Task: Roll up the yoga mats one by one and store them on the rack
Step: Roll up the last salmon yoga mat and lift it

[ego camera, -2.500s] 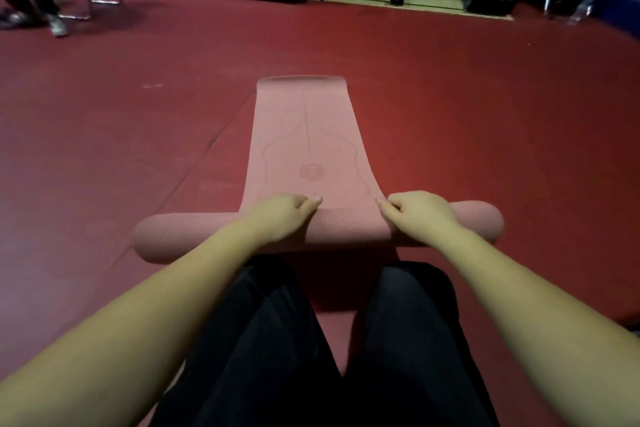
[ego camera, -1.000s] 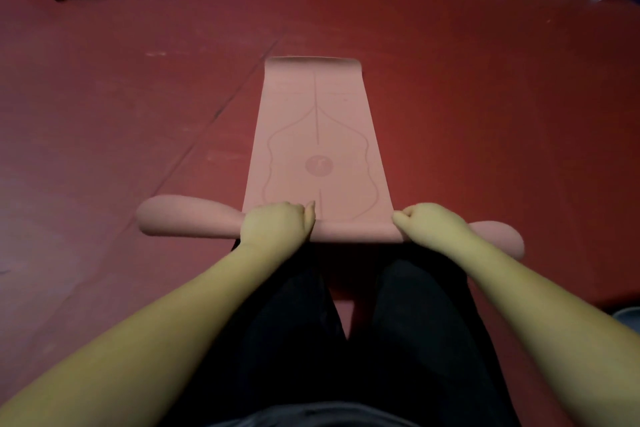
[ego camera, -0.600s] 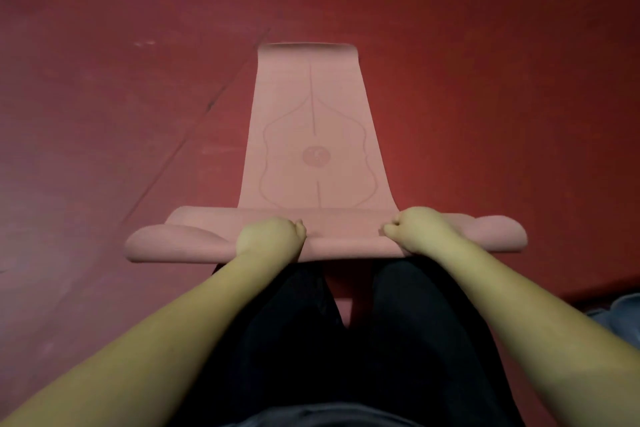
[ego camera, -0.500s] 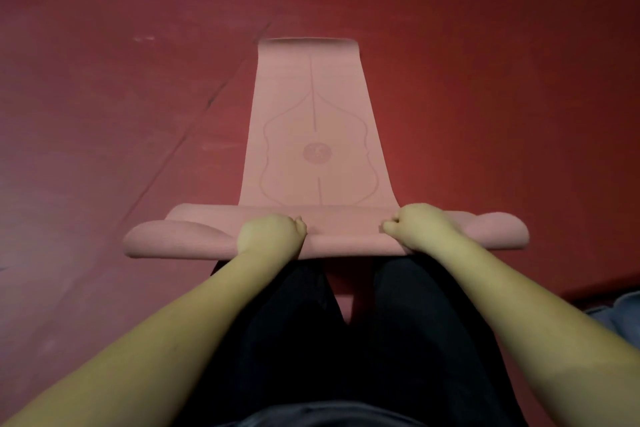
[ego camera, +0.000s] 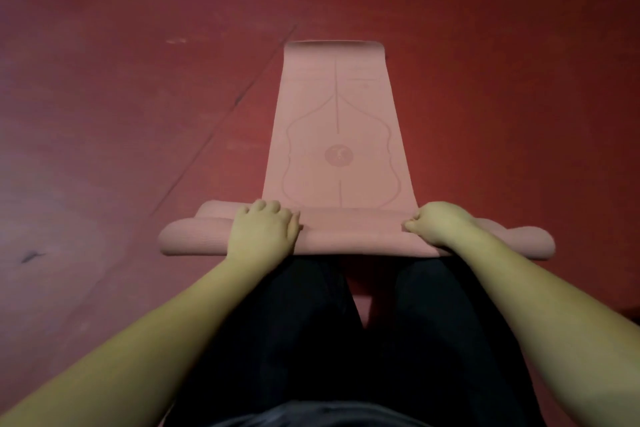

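A pink yoga mat lay partly rolled on the red floor; the left hand and right hand each gripped its rolled near end, fingers curled over it.

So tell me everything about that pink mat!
The pink mat looks soft and rubbery, printed with a thin centre line, a curvy outline and a round emblem. Its near end is rolled into a fat tube; the rest lies flat on the red floor. The left hand and right hand both hold the roll.
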`<state>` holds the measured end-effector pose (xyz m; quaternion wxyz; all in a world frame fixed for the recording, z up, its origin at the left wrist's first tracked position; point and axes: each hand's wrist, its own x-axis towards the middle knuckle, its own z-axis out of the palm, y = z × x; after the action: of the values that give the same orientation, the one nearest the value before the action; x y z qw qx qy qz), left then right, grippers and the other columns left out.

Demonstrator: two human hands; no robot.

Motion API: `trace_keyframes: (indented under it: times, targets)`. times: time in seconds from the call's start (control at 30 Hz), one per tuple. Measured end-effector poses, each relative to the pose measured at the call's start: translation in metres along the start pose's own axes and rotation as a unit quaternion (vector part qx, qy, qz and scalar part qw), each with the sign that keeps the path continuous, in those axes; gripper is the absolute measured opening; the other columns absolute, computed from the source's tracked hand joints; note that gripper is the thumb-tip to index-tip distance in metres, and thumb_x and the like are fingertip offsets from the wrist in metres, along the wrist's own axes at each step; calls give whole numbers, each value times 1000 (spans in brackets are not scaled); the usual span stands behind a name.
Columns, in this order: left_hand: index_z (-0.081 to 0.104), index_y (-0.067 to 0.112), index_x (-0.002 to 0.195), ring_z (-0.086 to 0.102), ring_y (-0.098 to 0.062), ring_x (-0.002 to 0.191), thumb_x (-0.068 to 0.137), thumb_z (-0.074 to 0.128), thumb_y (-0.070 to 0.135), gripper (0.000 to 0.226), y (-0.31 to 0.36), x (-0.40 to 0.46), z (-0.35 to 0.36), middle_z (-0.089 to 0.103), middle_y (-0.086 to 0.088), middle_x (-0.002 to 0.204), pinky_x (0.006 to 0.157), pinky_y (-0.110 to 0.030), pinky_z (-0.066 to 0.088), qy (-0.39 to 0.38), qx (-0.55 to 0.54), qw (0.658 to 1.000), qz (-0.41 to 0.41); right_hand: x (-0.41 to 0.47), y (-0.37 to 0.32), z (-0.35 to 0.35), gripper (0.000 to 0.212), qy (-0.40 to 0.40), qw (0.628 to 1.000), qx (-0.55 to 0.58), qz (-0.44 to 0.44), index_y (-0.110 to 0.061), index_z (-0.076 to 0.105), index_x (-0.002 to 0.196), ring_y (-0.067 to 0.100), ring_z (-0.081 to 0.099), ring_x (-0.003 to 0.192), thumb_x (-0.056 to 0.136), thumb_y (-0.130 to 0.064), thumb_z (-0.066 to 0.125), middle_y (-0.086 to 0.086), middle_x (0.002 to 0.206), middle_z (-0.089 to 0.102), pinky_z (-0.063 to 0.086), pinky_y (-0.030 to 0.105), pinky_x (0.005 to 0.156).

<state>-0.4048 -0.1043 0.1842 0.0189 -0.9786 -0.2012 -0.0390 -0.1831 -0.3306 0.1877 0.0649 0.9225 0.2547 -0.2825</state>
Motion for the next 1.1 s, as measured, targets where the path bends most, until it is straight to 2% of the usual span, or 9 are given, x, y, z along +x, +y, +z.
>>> trace_keyframes:
  times: [0.2, 0.33, 0.43, 0.5, 0.6, 0.73, 0.87, 0.97, 1.1]
  targets:
    - [71, 14, 68, 60, -33, 70, 89, 39, 35, 44, -29, -24, 1, 67, -7, 71, 62, -37, 43, 18, 10, 999, -42, -23, 3, -2, 39, 66, 993, 84, -49, -23, 74, 104, 30, 59, 103, 96, -50, 48, 7, 112, 69, 45, 33, 80]
    - [72, 13, 96, 66, -33, 84, 102, 43, 38, 39, -27, -14, -6, 71, -8, 91, 62, -34, 42, -95, -9, 992, -83, -47, 21, 0, 44, 141, 975, 139, -99, -10, 53, 70, 23, 48, 68, 97, -44, 52, 3, 68, 55, 31, 30, 55]
    - [69, 4, 112, 65, -33, 59, 81, 80, 25, 40, -30, -15, -14, 68, -14, 73, 43, -31, 36, -152, 68, 986, 24, -54, 47, 15, 41, 225, 963, 115, -97, -10, 51, 68, 22, 50, 70, 96, -40, 53, -1, 67, 51, 33, 35, 55]
    - [54, 4, 134, 68, -34, 75, 94, 65, 26, 47, -29, -10, -10, 69, -15, 91, 49, -35, 39, -139, 120, 979, 87, -61, 65, 27, 40, 277, 950, 129, -69, -14, 49, 63, 22, 50, 76, 95, -39, 51, -3, 67, 49, 38, 38, 60]
    - [56, 15, 128, 63, -31, 100, 106, 31, 37, 41, -26, -12, -5, 67, -6, 111, 66, -34, 37, -117, 119, 986, 4, -71, 72, 37, 39, 319, 937, 136, -38, -20, 43, 59, 24, 48, 76, 93, -37, 50, -5, 65, 46, 35, 38, 62]
    - [72, 17, 101, 59, -33, 93, 99, 43, 39, 36, -21, -23, -10, 68, -7, 96, 68, -38, 31, -65, 113, 990, -51, -74, 63, 28, 44, 253, 960, 115, 30, -17, 51, 66, 27, 50, 72, 97, -47, 42, -3, 66, 50, 36, 35, 57]
    - [52, 14, 135, 64, -32, 96, 104, 36, 25, 37, -20, -23, -27, 67, -8, 110, 65, -35, 44, -127, 139, 982, -17, -72, 62, 7, 49, 133, 985, 103, 44, -20, 72, 93, 28, 58, 86, 100, -52, 35, 4, 85, 67, 47, 33, 74]
    - [59, 4, 126, 61, -36, 104, 106, 28, 22, 41, -21, 4, -51, 65, -18, 115, 87, -44, 50, -175, 35, 980, -84, -63, 65, -13, 60, 33, 994, 95, 52, -9, 67, 122, 31, 57, 117, 99, -56, 37, 14, 129, 63, 43, 34, 95]
    - [54, 4, 128, 56, -37, 116, 104, 26, 27, 43, -26, 25, -50, 56, -19, 133, 99, -46, 43, -293, 29, 954, -51, -52, 70, -25, 60, -45, 992, 93, 69, -9, 66, 122, 28, 56, 109, 96, -58, 43, 12, 133, 59, 41, 33, 91]
